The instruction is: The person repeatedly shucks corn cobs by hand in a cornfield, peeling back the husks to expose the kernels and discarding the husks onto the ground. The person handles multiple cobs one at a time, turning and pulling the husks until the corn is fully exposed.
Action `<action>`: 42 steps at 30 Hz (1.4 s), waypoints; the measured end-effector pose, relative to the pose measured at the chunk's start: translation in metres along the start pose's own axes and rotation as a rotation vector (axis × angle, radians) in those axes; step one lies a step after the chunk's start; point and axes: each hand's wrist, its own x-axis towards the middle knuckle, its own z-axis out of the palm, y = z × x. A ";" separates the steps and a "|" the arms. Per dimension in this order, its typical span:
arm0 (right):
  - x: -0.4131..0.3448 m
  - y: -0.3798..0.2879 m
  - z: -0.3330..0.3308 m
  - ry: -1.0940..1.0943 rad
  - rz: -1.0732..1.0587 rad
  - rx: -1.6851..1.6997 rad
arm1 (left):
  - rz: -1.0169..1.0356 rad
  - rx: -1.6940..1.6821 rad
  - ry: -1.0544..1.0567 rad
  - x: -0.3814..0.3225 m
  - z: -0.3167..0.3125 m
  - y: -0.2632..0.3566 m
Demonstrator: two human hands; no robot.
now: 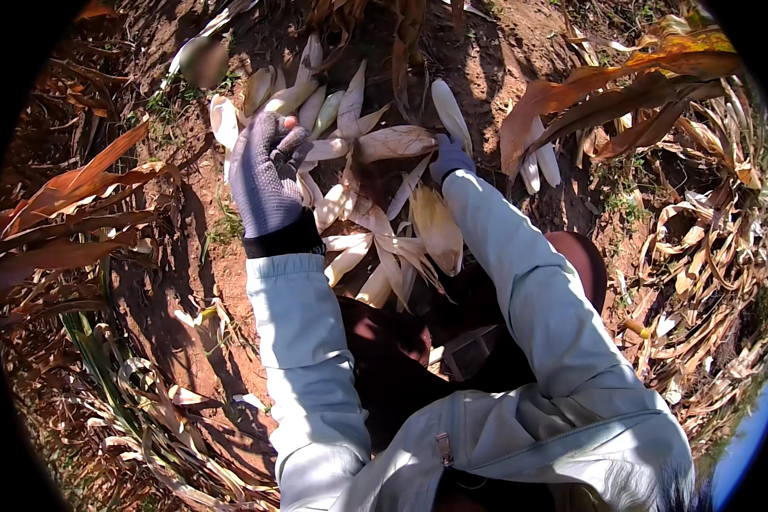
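My left hand (pixel 272 169), in a grey dotted glove with one bare fingertip showing, is raised over the left side of a pile of maize ears. Its fingers are curled, and whether anything lies inside them is hidden. At the pile's right side, my gloved right hand (pixel 451 157) meets the tip of a dry-husked maize ear (pixel 397 143); its fingers are mostly out of sight. A pale husk-covered ear (pixel 450 112) lies just beyond that hand. Closer to me are a yellowish husked ear (pixel 436 230) and peeled-back husks (pixel 384 240).
Reddish-brown soil (pixel 195 269) surrounds the pile. Dry maize leaves (pixel 77 192) reach in from the left, and brown leaves (pixel 614 96) hang at the upper right. More pale husks (pixel 540 157) lie beneath them. Dry stalks and leaves (pixel 697 256) cover the right side.
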 end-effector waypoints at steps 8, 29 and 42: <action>0.011 0.018 -0.002 -0.220 0.099 -0.192 | -0.017 -0.006 0.007 0.006 0.002 -0.007; -0.004 0.033 0.019 -0.178 0.039 0.542 | -0.104 -0.132 0.005 0.004 0.002 -0.010; -0.033 -0.051 -0.151 -0.151 -0.510 0.695 | 0.096 0.604 -0.295 0.005 0.013 -0.024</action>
